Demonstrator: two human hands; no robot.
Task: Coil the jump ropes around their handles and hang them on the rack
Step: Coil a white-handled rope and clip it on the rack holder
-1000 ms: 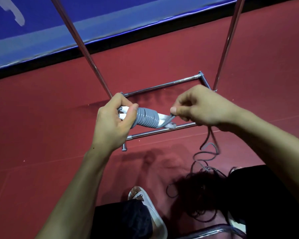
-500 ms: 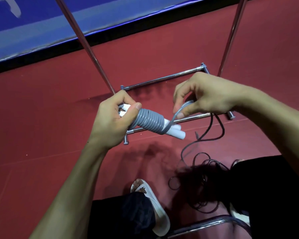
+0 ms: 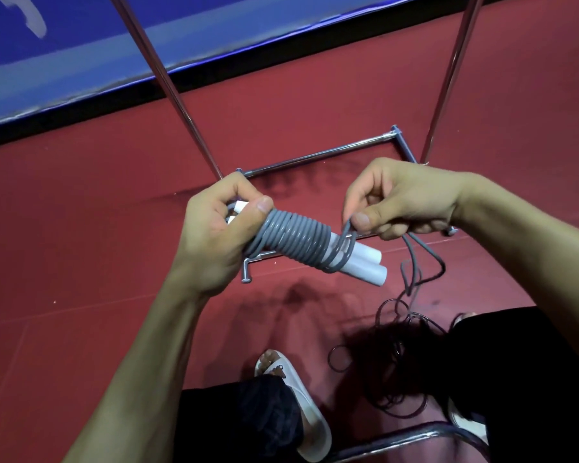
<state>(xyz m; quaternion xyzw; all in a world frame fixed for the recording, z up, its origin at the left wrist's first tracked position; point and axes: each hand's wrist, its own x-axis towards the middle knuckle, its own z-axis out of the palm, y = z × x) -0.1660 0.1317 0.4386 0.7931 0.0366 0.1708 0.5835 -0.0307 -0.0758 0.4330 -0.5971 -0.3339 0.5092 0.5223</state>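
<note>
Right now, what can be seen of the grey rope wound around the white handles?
The grey, plastic-looking jump rope is wound in tight, even turns around two white cylindrical handles held side by side, tilted down to the right. The left hand grips the coil's upper end; the right hand pinches a loose loop near the handles' bare ends. Its free length hangs toward the red floor.

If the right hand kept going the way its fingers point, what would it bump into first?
Probably the grey rope coiled on the white handles, just ahead of the right hand; the left hand comes after. Depth is hard to judge.
</note>
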